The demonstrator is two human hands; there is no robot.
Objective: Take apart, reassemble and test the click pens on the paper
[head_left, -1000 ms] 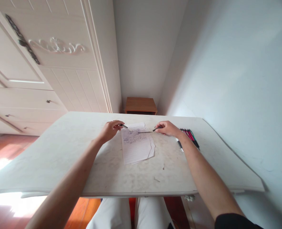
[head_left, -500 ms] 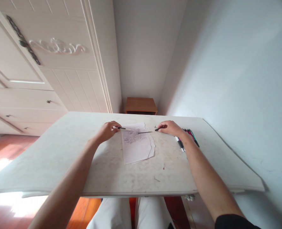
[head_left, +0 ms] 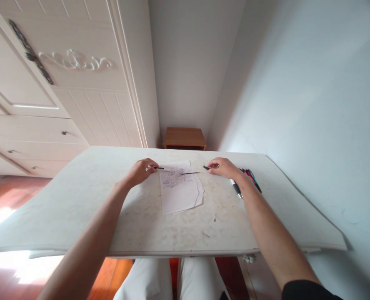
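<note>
A slim dark pen part (head_left: 158, 168) is held by the left hand (head_left: 140, 172), its thumb and fingers clamped on one end while the other end is pointed right, over the far left corner of the paper (head_left: 176, 201). A short black piece (head_left: 206, 168) is pinched between the thumb and fingers of the right hand (head_left: 224, 167), which is placed to the right of the paper, above the far part of the worktop (head_left: 135, 233). Whether this piece is touched to the surface cannot be told.

Between the two hands, a thin dark rod (head_left: 190, 173) is laid across the far part of the paper, with its right end extended past the torn right edge. The paper is layered in at least two ragged-edged sheets, and its far half is covered with dark scribbles; faint ruled lines are seen on the near half.

Dark pens with pink and green parts (head_left: 254, 181) are grouped to the right, partly hidden by the right forearm. White-and-black pens (head_left: 236, 189) are set just left of them. Two small scraps (head_left: 206, 234) are scattered nearer, right of the paper.
</note>
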